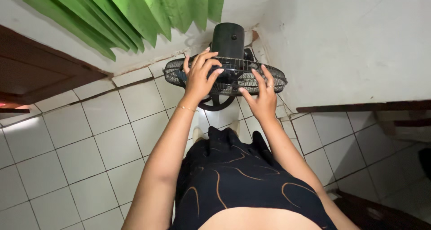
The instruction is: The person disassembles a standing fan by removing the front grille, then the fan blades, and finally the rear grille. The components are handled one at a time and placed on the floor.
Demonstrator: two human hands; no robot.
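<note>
Black patterned skirt (feet mostly hidden), both hands on fan grille

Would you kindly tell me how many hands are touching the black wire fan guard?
2: the left hand rests on the round black wire fan guard near its middle; the right hand touches its front right.

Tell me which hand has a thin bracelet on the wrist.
The left hand, resting on top of the black fan's wire grille, has a thin bracelet at its wrist. The right hand has a bare wrist and a ring on one finger.
</note>
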